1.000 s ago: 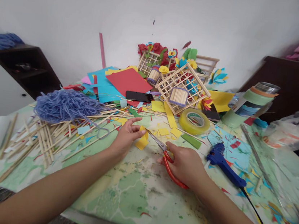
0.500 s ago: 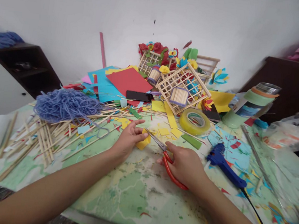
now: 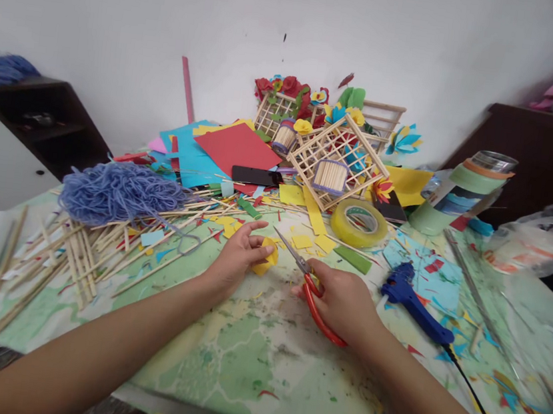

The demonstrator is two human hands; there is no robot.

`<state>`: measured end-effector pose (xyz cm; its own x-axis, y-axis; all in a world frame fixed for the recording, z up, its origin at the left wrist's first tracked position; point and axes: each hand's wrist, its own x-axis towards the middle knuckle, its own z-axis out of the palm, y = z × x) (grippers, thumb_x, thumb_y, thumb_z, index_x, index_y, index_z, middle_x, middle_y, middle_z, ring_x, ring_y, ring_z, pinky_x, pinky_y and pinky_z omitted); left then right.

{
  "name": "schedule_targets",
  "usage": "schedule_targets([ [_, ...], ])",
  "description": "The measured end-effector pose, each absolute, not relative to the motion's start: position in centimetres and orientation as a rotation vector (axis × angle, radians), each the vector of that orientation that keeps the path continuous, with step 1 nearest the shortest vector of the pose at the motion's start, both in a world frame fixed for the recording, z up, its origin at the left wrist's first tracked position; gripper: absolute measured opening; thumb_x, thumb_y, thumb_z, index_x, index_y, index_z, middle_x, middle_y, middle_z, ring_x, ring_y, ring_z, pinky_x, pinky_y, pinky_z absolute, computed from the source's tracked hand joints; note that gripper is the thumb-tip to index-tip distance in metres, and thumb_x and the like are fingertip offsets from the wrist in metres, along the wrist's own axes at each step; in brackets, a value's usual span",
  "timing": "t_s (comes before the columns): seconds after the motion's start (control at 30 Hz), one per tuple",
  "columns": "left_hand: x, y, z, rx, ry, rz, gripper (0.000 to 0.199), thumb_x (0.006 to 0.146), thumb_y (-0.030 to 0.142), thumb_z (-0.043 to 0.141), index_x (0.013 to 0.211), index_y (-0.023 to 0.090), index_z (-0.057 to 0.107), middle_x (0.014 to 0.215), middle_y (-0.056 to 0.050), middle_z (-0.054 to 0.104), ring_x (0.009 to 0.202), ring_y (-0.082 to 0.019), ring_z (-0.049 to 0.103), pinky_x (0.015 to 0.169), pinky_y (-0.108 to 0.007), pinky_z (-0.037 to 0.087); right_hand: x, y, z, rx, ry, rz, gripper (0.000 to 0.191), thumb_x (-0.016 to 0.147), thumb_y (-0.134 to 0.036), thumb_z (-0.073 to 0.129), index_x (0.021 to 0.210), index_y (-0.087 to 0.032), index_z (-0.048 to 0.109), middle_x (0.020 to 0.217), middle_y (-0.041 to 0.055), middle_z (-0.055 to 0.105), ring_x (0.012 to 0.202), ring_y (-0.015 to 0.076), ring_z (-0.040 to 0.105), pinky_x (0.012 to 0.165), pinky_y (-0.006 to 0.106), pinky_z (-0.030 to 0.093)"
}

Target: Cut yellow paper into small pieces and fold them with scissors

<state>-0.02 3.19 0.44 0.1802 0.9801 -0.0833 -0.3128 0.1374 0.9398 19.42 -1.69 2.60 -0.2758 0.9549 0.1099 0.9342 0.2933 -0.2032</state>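
Between the thumb and fingers of my left hand [image 3: 239, 255] is a small piece of yellow paper [image 3: 264, 264], partly hidden by the thumb. My right hand [image 3: 345, 303] grips the red handles of a pair of scissors [image 3: 313, 299]. The blades point up and left, a little apart from the yellow paper. Beyond my hands lie several yellow paper squares [image 3: 301, 241] and a green paper strip [image 3: 353, 259].
A blue glue gun [image 3: 418, 308] lies right of my right hand. Behind it stands a green bottle [image 3: 451, 198]. A tape roll [image 3: 359, 224] and a stick lattice [image 3: 308, 154] sit at the back. Blue yarn [image 3: 121, 195] and wooden sticks [image 3: 79, 253] cover the left.
The scissor blades have come away from the yellow paper, and their tips now sit slightly right of and above it. My left hand still pinches the paper.
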Motion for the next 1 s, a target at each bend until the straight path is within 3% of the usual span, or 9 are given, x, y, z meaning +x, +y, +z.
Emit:
schedule_targets([
  [0.2,0.8,1.8,0.2,1.111,0.763,0.917,0.069,0.064,0.019,0.072,0.125,0.022,0.039,0.077,0.002,0.057,0.062,-0.012,0.06,0.058,-0.023,0.045,19.3,-1.2,1.5,-1.542,-1.904,0.561,0.042,0.072,-0.04,0.063,0.11,-0.021,0.06,0.084,0.0033,0.069,0.073,0.0175,0.061,0.064,0.026,0.044],
  [0.43,1.4,0.6,-0.8,1.257,0.69,0.684,0.07,0.065,0.021,0.072,0.126,0.024,0.039,0.074,0.001,0.059,0.059,-0.01,0.055,0.053,-0.022,0.04,18.6,-1.2,1.2,-1.245,-1.605,1.048,0.053,0.061,-0.023,0.067,0.112,-0.013,0.057,0.071,0.0013,0.065,0.06,0.0128,0.058,0.056,0.024,0.046],
  [0.8,1.2,1.0,-0.3,1.276,0.832,0.845,0.06,0.066,0.024,0.072,0.121,0.021,0.047,0.07,0.0,0.063,0.051,-0.009,0.052,0.048,-0.02,0.036,18.6,-1.4,0.8,-1.279,-1.688,0.963,0.046,0.064,-0.019,0.058,0.109,-0.016,0.056,0.068,-0.0018,0.061,0.055,0.01,0.052,0.057,0.023,0.044],
  [0.87,1.1,1.3,-0.4,1.237,0.853,0.876,0.061,0.064,0.024,0.073,0.12,0.02,0.049,0.068,0.0,0.064,0.048,-0.009,0.051,0.046,-0.019,0.033,18.8,-1.4,1.0,-1.34,-1.766,0.87,0.044,0.066,-0.024,0.06,0.11,-0.017,0.056,0.07,-0.0014,0.061,0.056,0.0105,0.051,0.056,0.023,0.043],
  [1.0,0.7,1.9,-0.2,1.096,0.887,0.985,0.063,0.061,0.022,0.075,0.118,0.019,0.051,0.069,0.001,0.063,0.056,-0.009,0.055,0.054,-0.019,0.038,19.8,-1.1,2.0,-1.583,-1.988,0.472,0.044,0.071,-0.038,0.061,0.111,-0.021,0.058,0.068,-0.001,0.062,0.057,0.013,0.052,0.054,0.023,0.035],
])
